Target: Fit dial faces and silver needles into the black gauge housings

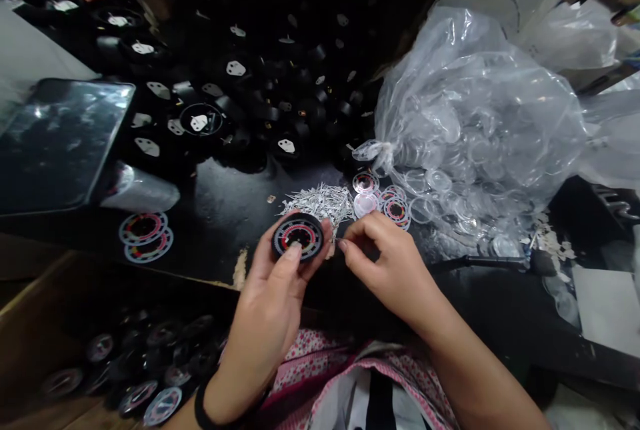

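Note:
My left hand (273,293) holds a round black gauge (306,235), its printed dial tilted up toward me and the thumb lying on the dial's lower edge. Just right of the gauge, my right hand (393,267) has thumb and forefinger pinched together. Whatever sits between those fingertips is too small to make out. Behind both hands lies a heap of thin pale gauge needles (320,202). Several flat printed dial discs (396,210) rest on the black tabletop (225,197) beside the heap.
A large clear bag (480,83) with transparent round covers spreads at right, near a dark-handled tool (493,261). Black gauge housings (200,120) pile up at the back. Two dial discs (146,245) lie left by a clear cup (143,189). A lower box holds gauges (163,405).

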Demonstrator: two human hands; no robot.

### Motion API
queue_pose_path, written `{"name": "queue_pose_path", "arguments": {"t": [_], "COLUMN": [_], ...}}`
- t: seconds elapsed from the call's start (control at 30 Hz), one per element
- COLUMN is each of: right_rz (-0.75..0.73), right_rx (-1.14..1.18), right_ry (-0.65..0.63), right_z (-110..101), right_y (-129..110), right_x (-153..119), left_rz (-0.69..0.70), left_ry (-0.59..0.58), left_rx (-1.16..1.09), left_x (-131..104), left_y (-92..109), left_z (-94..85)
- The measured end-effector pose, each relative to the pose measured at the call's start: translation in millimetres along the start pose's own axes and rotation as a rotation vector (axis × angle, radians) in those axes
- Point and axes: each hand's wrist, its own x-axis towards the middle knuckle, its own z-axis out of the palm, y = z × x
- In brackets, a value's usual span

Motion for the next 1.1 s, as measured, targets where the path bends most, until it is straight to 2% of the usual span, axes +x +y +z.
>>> {"name": "queue_pose_path", "arguments": {"t": [0.1, 0.23, 0.37, 0.53, 0.73, 0.87, 0.97, 1.1], "right_rz": [-0.017, 0.007, 0.014, 0.030, 0.062, 0.069, 0.097, 0.162], "right_rx": [0.120, 0.016, -0.059, -0.076, -0.066, -0.028, 0.012, -0.010], "right_ry": [0.020, 0.005, -0.014, -0.024, -0.065, -0.090, -0.089, -0.117], "right_z": [-4, -5, -6, -8, -10, -9, -6, -4], "right_y": [-2, -3, -2, -3, -6, -7, -8, -9], "right_x": [-5, -10, -13, -15, -18, -22, -23, -20], "left_rz": [-0.041, -0.141, -0.104, -0.066, 0.150, 0.235, 0.243, 0.182], "left_ry": [0.022, -0.067, -0.125, -0.168, -0.203, -0.209, -0.200, -0.124], "left_rx": [0.079, 0.156, 0.250, 0.363, 0.637, 0.784, 0.850, 0.934], "left_x": [3, 3, -1, -3, -5, -7, -9, -11], "left_y": [-3, -13, -17, -12, -7, -6, -5, -5], "left_z": [3.1, 4.2, 0.1, -0.7, -1.9, -6.3, -10.8, -18.5]}}
